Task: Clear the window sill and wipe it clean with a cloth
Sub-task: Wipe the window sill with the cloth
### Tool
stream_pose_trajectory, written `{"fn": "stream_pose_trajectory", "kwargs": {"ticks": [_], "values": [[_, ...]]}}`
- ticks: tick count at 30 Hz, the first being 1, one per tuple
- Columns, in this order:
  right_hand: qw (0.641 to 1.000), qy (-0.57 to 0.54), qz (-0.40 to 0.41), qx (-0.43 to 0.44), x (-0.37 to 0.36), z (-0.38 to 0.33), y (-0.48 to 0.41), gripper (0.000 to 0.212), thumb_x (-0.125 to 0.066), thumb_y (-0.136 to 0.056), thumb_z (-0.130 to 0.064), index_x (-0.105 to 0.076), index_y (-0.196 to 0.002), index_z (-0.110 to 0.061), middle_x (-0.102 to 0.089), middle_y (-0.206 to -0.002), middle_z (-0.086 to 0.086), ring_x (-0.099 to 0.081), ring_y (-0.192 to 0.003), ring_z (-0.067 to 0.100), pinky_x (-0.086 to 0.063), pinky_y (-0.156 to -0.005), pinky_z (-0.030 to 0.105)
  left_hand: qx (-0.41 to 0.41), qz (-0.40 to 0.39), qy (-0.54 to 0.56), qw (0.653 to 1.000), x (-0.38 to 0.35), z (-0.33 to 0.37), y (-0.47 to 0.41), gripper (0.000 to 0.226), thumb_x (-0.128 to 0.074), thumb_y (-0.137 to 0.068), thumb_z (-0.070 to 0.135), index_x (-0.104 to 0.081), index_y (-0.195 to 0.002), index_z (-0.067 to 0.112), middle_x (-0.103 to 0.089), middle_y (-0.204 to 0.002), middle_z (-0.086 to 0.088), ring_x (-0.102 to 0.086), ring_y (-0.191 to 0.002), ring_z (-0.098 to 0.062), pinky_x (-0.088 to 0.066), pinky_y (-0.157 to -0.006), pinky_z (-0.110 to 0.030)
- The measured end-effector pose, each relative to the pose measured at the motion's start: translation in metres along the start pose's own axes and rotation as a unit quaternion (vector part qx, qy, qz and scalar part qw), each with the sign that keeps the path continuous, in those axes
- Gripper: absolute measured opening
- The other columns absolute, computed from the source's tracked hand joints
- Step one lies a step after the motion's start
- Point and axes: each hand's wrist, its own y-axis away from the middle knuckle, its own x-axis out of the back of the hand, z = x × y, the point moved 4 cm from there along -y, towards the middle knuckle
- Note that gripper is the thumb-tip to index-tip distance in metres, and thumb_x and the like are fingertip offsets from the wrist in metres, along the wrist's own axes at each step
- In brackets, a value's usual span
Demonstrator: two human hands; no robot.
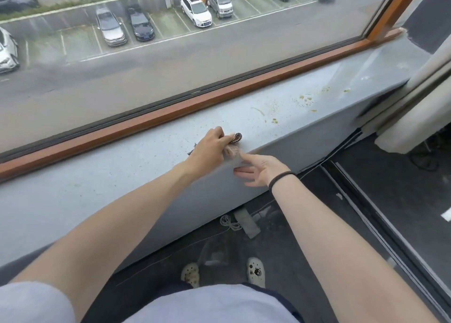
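Cloth [234, 144] sitting bunched in the left hand [210, 146], near the front edge of the grey window sill [122, 166].
The left hand is gripping it with curled fingers; the right hand [261, 170] is hovering just beside it, fingers straight, holding nothing. Yellowish crumbs [303, 100] are lying farther right on the sill.

sill [122, 166] bare leftward, crumbs [302, 100] rightward, curtain [419, 98] blocking far end
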Motion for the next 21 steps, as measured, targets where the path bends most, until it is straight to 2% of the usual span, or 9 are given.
{"fn": "stream_pose_trajectory", "kwargs": {"ticks": [2, 4, 8, 10, 12, 16, 18, 21], "values": [[0.999, 0.054, -0.005, 0.007, 0.015, -0.005, 0.003, 0.032, -0.062, -0.087, -0.042, -0.056, -0.099, -0.013, -0.062, -0.117, 0.012, -0.063, -0.095, 0.024, -0.029, -0.105, 0.05, 0.023, 0.021, -0.003, 1.0, -0.002, 0.007, 0.004, 0.031, -0.06, -0.08, 0.001, -0.068, -0.109, 0.007, -0.052, -0.085, -0.017, -0.052, -0.076, -0.032, -0.039, -0.057, -0.03], [0.996, 0.092, -0.006, 0.006, 0.033, -0.009, 0.007, 0.047, -0.06, -0.087, -0.047, -0.054, -0.114, -0.009, -0.06, -0.122, 0.018, -0.064, -0.094, 0.023, -0.03, -0.104, 0.049, 0.047, 0.037, -0.01, 0.998, -0.007, 0.016, 0.011, 0.041, -0.056, -0.075, -0.011, -0.067, -0.111, 0.006, -0.054, -0.087, -0.019, -0.054, -0.078, -0.035, -0.034, -0.057, -0.029], [0.994, 0.106, -0.002, 0.005, 0.061, -0.02, 0.007, 0.056, -0.056, -0.09, -0.046, -0.048, -0.125, -0.005, -0.06, -0.124, 0.019, -0.064, -0.094, 0.022, -0.027, -0.108, 0.048, 0.056, 0.032, 0.001, 0.998, -0.018, 0.033, 0.024, 0.055, -0.045, -0.072, -0.018, -0.065, -0.115, 0.009, -0.052, -0.089, -0.016, -0.051, -0.08, -0.029, -0.043, -0.06, -0.033], [0.995, 0.095, 0.004, 0.009, 0.069, -0.025, 0.007, 0.057, -0.055, -0.092, -0.043, -0.045, -0.13, -0.002, -0.058, -0.127, 0.019, -0.063, -0.105, 0.024, -0.027, -0.11, 0.047, 0.059, -0.019, 0.019, 0.998, -0.018, 0.038, 0.026, 0.053, -0.044, -0.073, -0.018, -0.066, -0.115, 0.007, -0.05, -0.088, -0.012, -0.048, -0.079, -0.023, -0.041, -0.065, -0.031], [0.997, 0.08, 0.004, 0.014, 0.074, -0.03, 0.007, 0.055, -0.053, -0.094, -0.039, -0.043, -0.133, -0.001, -0.055, -0.132, 0.016, -0.06, -0.113, 0.024, -0.029, -0.11, 0.046, 0.063, -0.056, 0.04, 0.996, -0.013, 0.045, 0.025, 0.045, -0.048, -0.077, -0.015, -0.069, -0.11, 0.005, -0.05, -0.084, -0.007, -0.05, -0.072, -0.022, -0.041, -0.062, -0.031], [0.997, 0.071, 0.002, 0.028, 0.076, -0.041, 0.01, 0.047, -0.05, -0.097, -0.033, -0.043, -0.133, -0.003, -0.053, -0.133, 0.015, -0.059, -0.115, 0.026, -0.033, -0.109, 0.045, 0.136, -0.013, 0.067, 0.988, 0.008, 0.045, 0.023, 0.032, -0.051, -0.086, -0.001, -0.07, -0.109, 0.011, -0.053, -0.087, -0.008, -0.055, -0.063, -0.027, -0.05, -0.046, -0.036], [0.995, 0.09, 0.007, 0.041, 0.077, -0.045, 0.01, 0.046, -0.051, -0.096, -0.034, -0.045, -0.132, -0.005, -0.055, -0.131, 0.015, -0.06, -0.113, 0.025, -0.034, -0.108, 0.043, 0.161, 0.017, 0.067, 0.984, 0.02, 0.04, 0.017, 0.028, -0.052, -0.088, 0.007, -0.07, -0.109, 0.012, -0.052, -0.089, -0.007, -0.056, -0.062, -0.031, -0.052, -0.045, -0.04], [0.991, 0.124, 0.025, 0.052, 0.077, -0.047, 0.009, 0.048, -0.051, -0.095, -0.039, -0.048, -0.129, -0.005, -0.06, -0.123, 0.017, -0.064, -0.106, 0.024, -0.037, -0.103, 0.041, 0.203, 0.021, 0.049, 0.978, 0.028, 0.029, 0.002, 0.03, -0.047, -0.089, 0.004, -0.068, -0.109, 0.01, -0.05, -0.096, -0.011, -0.051, -0.06, -0.03, -0.052, -0.044, -0.042]]}}
